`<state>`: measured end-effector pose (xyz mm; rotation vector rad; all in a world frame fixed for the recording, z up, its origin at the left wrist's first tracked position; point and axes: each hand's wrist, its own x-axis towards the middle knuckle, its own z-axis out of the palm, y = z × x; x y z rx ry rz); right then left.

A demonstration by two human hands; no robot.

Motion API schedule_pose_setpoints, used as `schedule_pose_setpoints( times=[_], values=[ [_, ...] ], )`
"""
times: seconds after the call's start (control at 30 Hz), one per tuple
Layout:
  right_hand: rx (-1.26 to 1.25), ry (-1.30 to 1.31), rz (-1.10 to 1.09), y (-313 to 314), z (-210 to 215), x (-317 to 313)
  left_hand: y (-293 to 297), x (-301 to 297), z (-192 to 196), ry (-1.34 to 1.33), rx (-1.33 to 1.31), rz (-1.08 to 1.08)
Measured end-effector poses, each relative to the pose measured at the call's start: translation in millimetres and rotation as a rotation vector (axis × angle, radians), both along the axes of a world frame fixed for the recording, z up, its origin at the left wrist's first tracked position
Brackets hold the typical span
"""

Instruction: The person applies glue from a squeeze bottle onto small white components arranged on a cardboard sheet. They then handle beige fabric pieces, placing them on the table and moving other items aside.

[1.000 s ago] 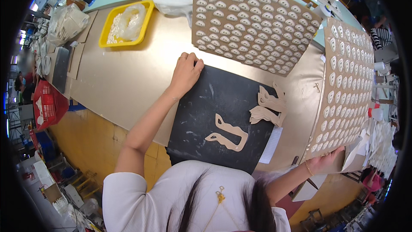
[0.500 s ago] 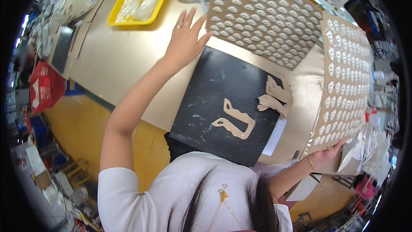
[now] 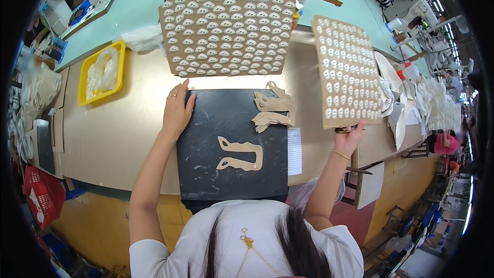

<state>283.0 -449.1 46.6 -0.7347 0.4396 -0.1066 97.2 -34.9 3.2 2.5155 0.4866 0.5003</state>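
The left hand (image 3: 176, 114) lies flat, fingers spread, on the black mat's (image 3: 206, 144) far left corner, holding nothing. The right hand (image 3: 349, 139) pinches the near edge of the right board (image 3: 346, 75). Sliding that board calls for keeping it level, so its small white pieces stay put.

you have a white printed paper slip (image 3: 295, 151) lying on the tan table (image 3: 113, 134), tucked against the right edge of the black mat (image 3: 231, 144). near the table's back left corner sits a clear plastic bag (image 3: 101, 69) inside a yellow tray (image 3: 119, 67).
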Motion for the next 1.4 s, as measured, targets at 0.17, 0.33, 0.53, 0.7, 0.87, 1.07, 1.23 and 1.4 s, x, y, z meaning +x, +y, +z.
schedule_pose_setpoints(
  times=[0.17,0.33,0.53,0.7,0.87,1.07,1.23,1.4],
  values=[
    [-0.131,0.068,-0.055,-6.9,-27.9,-4.6,0.3,-0.8,2.6,-0.029,-0.009,-0.018],
    [-0.287,0.143,0.007,-15.5,-36.3,-11.5,-0.1,-2.2,3.9,-0.064,0.004,-0.020],
    [-0.744,0.131,0.115,0.3,-5.0,-61.5,3.2,-0.3,2.7,-0.059,-0.027,-0.027],
    [-1.506,0.093,0.528,-14.9,-23.1,-87.3,5.6,1.1,5.8,-0.017,-0.037,-0.018],
    [-2.021,-0.276,0.289,19.2,-9.9,-111.0,8.1,-1.8,0.5,-0.035,-0.097,-0.012],
    [-1.690,-0.358,0.827,52.5,-14.7,-181.9,8.1,5.2,-6.6,-0.092,-0.446,0.118],
    [-1.671,-0.332,0.748,61.0,-27.8,-188.8,14.5,7.8,-18.1,-0.232,-0.572,0.121],
    [-1.620,-0.294,0.779,61.4,-27.2,-186.7,15.0,9.6,-15.5,-0.297,-0.701,0.097]
  ],
)
